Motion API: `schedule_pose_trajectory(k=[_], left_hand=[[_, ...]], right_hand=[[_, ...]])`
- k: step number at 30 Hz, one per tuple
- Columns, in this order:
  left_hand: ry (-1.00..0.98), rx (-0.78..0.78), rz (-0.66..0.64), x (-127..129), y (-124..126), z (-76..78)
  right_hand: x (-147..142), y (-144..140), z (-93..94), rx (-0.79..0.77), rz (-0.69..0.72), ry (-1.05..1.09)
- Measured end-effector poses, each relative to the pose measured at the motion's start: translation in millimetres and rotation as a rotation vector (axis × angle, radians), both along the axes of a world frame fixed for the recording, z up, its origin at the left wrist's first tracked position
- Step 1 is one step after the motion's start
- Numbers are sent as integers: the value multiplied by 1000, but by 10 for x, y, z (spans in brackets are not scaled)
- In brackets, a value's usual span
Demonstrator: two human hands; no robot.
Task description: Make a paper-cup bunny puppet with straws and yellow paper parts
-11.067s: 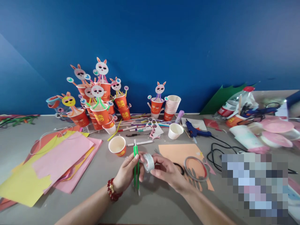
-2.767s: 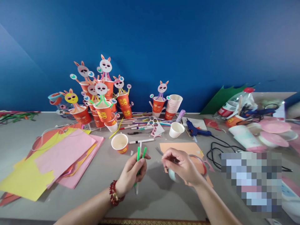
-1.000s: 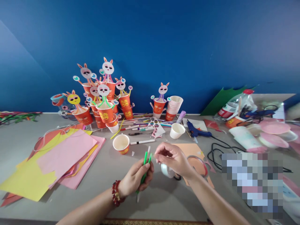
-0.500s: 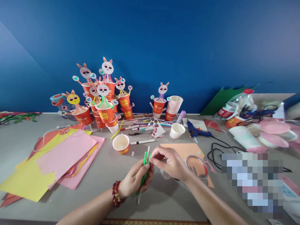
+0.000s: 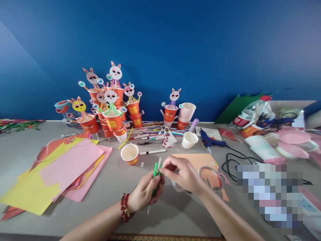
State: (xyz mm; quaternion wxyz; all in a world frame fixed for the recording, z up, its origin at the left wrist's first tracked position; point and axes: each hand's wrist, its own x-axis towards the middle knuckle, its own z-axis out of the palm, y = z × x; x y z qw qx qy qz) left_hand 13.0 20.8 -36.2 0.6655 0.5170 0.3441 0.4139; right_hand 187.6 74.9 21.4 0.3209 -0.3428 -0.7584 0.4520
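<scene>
My left hand (image 5: pixel 145 192) grips a small bundle of green and white straws (image 5: pixel 155 170), tips pointing up and away. My right hand (image 5: pixel 182 174) pinches at the upper ends of the straws with thumb and forefinger; whether a bit of tape is between the fingers cannot be told. A roll of clear tape (image 5: pixel 177 185) lies on the table under my right palm, mostly hidden. An orange paper cup (image 5: pixel 129 154) stands just beyond my left hand.
Sheets of pink and yellow paper (image 5: pixel 57 170) lie at the left. Bunny-decorated orange cups (image 5: pixel 110 107) cluster at the back. A tape ring (image 5: pixel 210 175) lies on an orange sheet, with a blue glue gun (image 5: pixel 209 140), its black cord, pens and a white cup (image 5: pixel 189 140) beyond.
My right hand has set the tape roll down and moved left to the straw tips, closing its fingers on them. My left hand has kept its hold on the straws.
</scene>
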Motion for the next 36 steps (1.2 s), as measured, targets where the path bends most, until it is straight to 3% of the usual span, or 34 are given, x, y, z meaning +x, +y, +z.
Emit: schedule_pose_trajectory(k=[22, 36], left_hand=[[22, 12, 33, 28, -10, 38], [42, 6, 48, 46, -14, 81]], right_hand=[[-34, -9, 37, 95, -12, -95], [-46, -24, -14, 264, -68, -209]])
